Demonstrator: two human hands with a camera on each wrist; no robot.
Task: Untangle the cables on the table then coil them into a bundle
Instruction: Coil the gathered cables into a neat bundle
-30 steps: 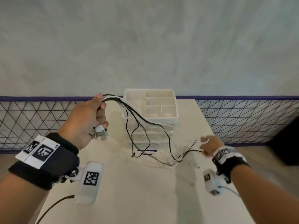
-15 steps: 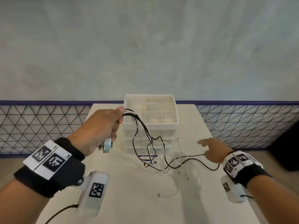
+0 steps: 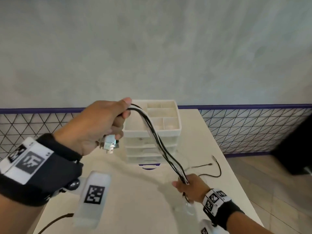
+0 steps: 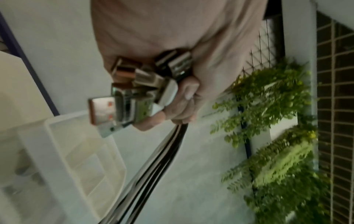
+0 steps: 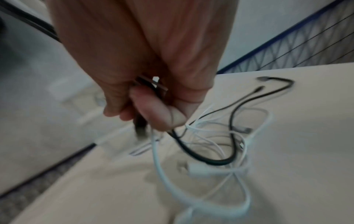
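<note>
holding the cables (image 3: pixel 158 141) between both hands above the surface (image 3: pixel 135 208): left hand (image 3: pixel 94 125) clamped round the plug ends, right hand (image 3: pixel 190 186) closed round the strands lower down. light, floppy, likely slippery; loose tails trail near right.

Left hand (image 3: pixel 94 125) and right hand (image 3: pixel 191 186), both bare, forearms unsleeved. Each wrist carries a broad black band (image 3: pixel 42 168) topped by a white plate (image 3: pixel 25 160) printed with black-and-white square markers; the right band (image 3: pixel 222 211) bears a like plate (image 3: pixel 215 198). Below each band hangs a white oblong camera housing (image 3: pixel 92 198) with one square marker on its face, joined to the left band by a metallic knob (image 3: pixel 73 184). A thin dark lead (image 3: pixel 54 222) trails from the left housing.
</note>
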